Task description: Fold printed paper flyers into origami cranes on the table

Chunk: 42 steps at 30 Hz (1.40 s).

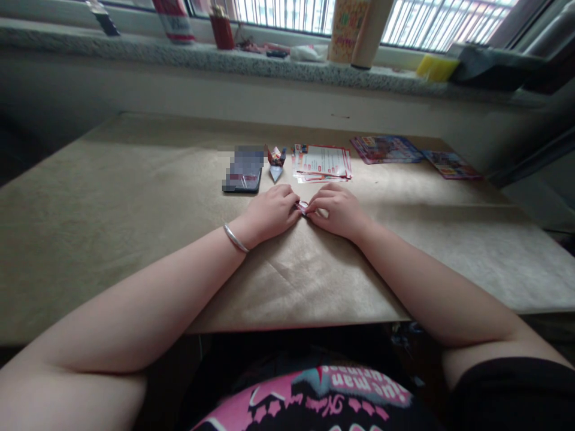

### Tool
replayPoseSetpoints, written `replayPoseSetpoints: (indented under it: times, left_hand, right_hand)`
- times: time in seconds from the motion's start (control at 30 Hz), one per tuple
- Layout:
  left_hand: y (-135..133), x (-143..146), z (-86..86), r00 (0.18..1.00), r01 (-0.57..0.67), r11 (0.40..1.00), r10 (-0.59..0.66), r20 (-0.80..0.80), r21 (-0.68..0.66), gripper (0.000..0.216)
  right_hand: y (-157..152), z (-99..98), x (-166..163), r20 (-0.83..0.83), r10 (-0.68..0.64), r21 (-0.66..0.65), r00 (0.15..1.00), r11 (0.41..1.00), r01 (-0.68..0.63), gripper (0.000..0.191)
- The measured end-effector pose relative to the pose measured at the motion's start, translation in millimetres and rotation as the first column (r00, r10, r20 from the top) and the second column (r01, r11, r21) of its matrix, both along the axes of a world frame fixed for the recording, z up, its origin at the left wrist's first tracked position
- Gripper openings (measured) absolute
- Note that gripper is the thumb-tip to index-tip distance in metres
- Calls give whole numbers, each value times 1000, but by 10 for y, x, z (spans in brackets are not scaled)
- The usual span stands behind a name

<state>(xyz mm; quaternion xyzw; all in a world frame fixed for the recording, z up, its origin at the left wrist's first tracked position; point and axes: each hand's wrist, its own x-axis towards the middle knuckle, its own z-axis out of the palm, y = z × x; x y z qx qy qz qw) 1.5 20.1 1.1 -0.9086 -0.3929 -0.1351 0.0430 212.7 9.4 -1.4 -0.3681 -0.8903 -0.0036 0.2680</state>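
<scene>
- A wide beige table (112,239) with a soft, cloth-like top fills most of the view, its near edge running just in front of the person's patterned shirt (314,398)
- Light from the window (287,15) falls unevenly on this top, paler around the hands and at the right, duller toward the left
- Near the middle of the table, the small folded piece (302,207), pinkish and pale, sits between the two hands, its exact form too small to tell
- The left hand (273,209) pinches the piece from its left side with bent fingers, a silver bangle (235,238) around that wrist
- The right hand (339,209) grasps the piece's other side between thumb and fingertips
- Just beyond the left hand lies a dark flat device (246,170), partly pixelated, with a folded paper figure (276,160) standing just beside it
- To the right of that figure is a loose stack of white sheets (323,160) with red edges, then two piles of colourful printed matter, a larger pile (386,149) and a smaller pile (451,163)
- Behind the table a pale wall (251,93) rises to a speckled stone sill (269,64), which bears a red holder (223,33), a tall printed carton (345,30) and something yellow (438,67)
- Upright railings show outside the glass
</scene>
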Motion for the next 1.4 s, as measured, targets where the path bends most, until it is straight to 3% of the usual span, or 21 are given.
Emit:
replayPoseSetpoints:
  times: [0.33, 0.57, 0.83, 1.0, 1.23, 1.4]
  left_hand:
    - [-2, -56, 52, 998, 27, 994, -21, -61, 104, 27]
    - [61, -61, 24, 973, 222, 964, -228, 25, 143, 18]
    - [96, -36, -28, 979, 157, 985, -165, 117, 74, 23]
    - [107, -15, -33, 980, 137, 989, -143, 135, 53, 19]
    - [109, 68, -30, 980, 15, 999, -6, 199, -46, 18]
    - [126, 42, -51, 965, 44, 996, -22, 261, -78, 16]
  right_hand:
    - [-19, 64, -15, 122, -10, -50, 992, 999, 16, 14]
    - [7, 13, -24, 27, -37, -136, 999, 990, 40, 11]
    - [34, -16, -20, -106, -89, -217, 990, 974, 64, 14]
    - [57, -50, -23, -92, -191, -236, 977, 958, 165, 13]
    - [0, -33, -60, -64, -335, -228, 940, 922, 313, 9]
    - [-13, -50, -66, -98, -328, -249, 940, 922, 296, 9]
